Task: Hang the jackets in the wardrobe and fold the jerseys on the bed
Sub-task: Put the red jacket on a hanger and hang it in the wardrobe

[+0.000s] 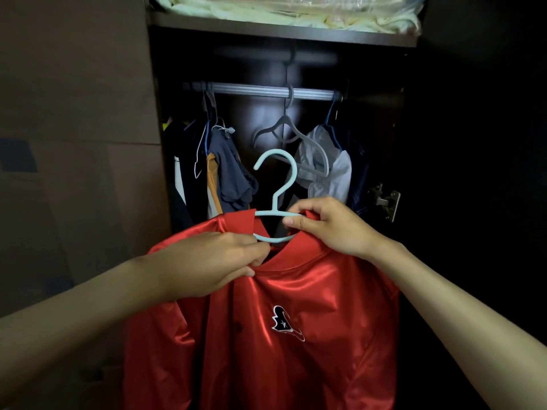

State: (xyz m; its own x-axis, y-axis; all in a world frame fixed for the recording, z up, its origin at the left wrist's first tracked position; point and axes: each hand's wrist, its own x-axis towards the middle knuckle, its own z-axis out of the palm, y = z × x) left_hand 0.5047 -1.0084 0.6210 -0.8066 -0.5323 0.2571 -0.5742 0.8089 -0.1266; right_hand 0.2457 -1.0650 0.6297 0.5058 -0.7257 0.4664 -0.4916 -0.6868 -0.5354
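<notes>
Red satin jacket (296,335) on a pale blue hanger (276,199), held up before the open wardrobe (384,113), below its rail (251,90). Left hand (213,261) pinching the collar's left side; right hand (328,226) clamped on hanger and collar together.

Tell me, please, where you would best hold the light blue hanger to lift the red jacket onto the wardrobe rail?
Probably the neck of the light blue hanger, just below its hook, pinched from the right: the red jacket covers its shoulders, and the hook must stay free for the rail.
</notes>
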